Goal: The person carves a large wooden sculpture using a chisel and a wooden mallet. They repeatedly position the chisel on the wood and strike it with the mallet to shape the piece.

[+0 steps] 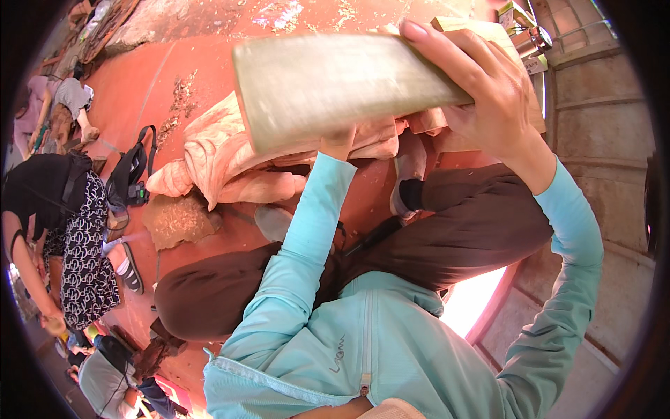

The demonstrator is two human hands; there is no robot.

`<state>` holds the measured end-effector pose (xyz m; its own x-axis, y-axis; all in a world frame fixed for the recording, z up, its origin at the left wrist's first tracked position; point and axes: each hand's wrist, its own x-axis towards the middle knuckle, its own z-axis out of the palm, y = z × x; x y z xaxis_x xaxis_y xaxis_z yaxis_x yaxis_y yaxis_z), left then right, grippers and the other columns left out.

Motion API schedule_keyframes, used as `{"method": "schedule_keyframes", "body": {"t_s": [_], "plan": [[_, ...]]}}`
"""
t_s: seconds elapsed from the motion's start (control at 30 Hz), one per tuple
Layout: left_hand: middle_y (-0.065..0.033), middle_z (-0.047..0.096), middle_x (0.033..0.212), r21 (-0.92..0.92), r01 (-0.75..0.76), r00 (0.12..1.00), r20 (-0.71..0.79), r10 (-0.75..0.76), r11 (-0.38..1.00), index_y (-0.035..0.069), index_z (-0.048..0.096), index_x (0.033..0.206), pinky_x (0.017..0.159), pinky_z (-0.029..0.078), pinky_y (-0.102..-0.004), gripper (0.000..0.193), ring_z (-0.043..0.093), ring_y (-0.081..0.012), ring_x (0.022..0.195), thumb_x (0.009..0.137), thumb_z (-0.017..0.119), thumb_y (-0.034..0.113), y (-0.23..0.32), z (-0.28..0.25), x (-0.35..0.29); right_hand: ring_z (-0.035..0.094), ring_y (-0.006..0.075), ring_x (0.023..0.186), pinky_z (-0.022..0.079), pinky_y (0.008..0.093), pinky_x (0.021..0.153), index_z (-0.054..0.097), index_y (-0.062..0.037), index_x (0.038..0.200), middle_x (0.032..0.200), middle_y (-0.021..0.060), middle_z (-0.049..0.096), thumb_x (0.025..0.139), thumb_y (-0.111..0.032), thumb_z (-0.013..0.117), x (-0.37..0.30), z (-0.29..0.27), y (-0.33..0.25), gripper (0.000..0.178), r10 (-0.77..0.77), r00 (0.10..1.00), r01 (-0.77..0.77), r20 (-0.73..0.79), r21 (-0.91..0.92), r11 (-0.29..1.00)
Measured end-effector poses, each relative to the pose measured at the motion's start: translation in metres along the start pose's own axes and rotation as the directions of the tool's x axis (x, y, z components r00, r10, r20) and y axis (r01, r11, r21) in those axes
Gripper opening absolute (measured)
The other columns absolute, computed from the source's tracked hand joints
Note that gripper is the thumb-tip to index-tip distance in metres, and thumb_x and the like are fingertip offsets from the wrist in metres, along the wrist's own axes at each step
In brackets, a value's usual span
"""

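Observation:
My right hand (488, 91) is wrapped round the right end of a broad, pale greenish wooden block (342, 84), shaped like a mallet head. The block is raised toward me and slightly smeared by motion. Behind and below it is my left hand (339, 142); only the wrist and a little of the hand show, and its fingers are hidden. A large carved piece of reddish wood (230, 157), with curved folds cut into it, lies in front of me, partly covered by the block. My left hand is close to this carving.
Beyond my right hand stand a wooden block (481, 35) and a metal cylinder (536, 40). Wood chips (178, 105) litter the red floor. To the left are a black bag (129, 174), a rough wood slab (180, 220) and several people, one in patterned trousers (87, 258). A panelled wall (600, 133) rises on the right.

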<state>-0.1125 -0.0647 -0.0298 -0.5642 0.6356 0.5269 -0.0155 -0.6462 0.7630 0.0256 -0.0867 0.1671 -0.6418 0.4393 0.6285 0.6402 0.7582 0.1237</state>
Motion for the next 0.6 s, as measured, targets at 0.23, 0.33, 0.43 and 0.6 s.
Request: {"method": "schedule_keyframes", "body": {"t_s": [0.23, 0.33, 0.43, 0.6], "plan": [[-0.0005, 0.050, 0.070, -0.263, 0.446, 0.894, 0.096, -0.437, 0.855, 0.009, 0.045, 0.082, 0.055, 0.045, -0.0251, 0.024, 0.050, -0.0073, 0.066, 0.094, 0.056, 0.027, -0.021, -0.001, -0.007, 0.047, 0.0124, 0.063, 0.044, 0.0261, 0.060, 0.046, -0.0578, 0.126, 0.072, -0.0063, 0.044, 0.075, -0.026, 0.057, -0.013, 0.019, 0.010, 0.061, -0.188, 0.980, 0.201, 0.072, -0.353, 0.914], [-0.0004, 0.050, 0.069, -0.239, 0.407, 0.913, 0.106, -0.393, 0.881, 0.009, 0.045, 0.079, 0.053, 0.044, -0.0244, 0.026, 0.049, -0.0069, 0.064, 0.095, 0.055, 0.027, -0.015, 0.005, -0.005, 0.049, 0.0117, 0.067, 0.044, 0.0257, 0.062, 0.051, -0.0530, 0.123, 0.082, -0.0072, 0.050, 0.071, -0.021, 0.060, -0.010, 0.016, 0.008, 0.063, -0.175, 0.978, 0.205, 0.111, -0.386, 0.900], [-0.0003, 0.050, 0.068, -0.133, 0.245, 0.969, 0.008, -0.246, 0.960, 0.008, 0.044, 0.077, 0.051, 0.042, -0.0236, 0.029, 0.048, -0.0065, 0.061, 0.095, 0.053, 0.028, 0.003, 0.010, -0.002, 0.051, 0.0108, 0.069, 0.044, 0.0251, 0.062, 0.055, -0.0489, 0.123, 0.086, -0.0079, 0.054, 0.068, -0.016, 0.062, -0.006, 0.009, 0.005, 0.064, -0.179, 0.969, 0.241, 0.169, -0.509, 0.826], [-0.0001, 0.050, 0.065, -0.027, 0.114, 0.966, -0.232, -0.117, 0.993, 0.007, 0.044, 0.072, 0.047, 0.039, -0.0224, 0.034, 0.046, -0.0058, 0.058, 0.096, 0.052, 0.029, 0.046, 0.009, 0.026, 0.053, 0.0129, 0.069, 0.045, 0.0267, 0.062, 0.056, -0.0417, 0.125, 0.083, -0.0060, 0.055, 0.066, -0.012, 0.065, -0.013, 0.005, 0.009, 0.067, -0.079, 0.995, 0.095, 0.061, -0.350, 0.932]]}}
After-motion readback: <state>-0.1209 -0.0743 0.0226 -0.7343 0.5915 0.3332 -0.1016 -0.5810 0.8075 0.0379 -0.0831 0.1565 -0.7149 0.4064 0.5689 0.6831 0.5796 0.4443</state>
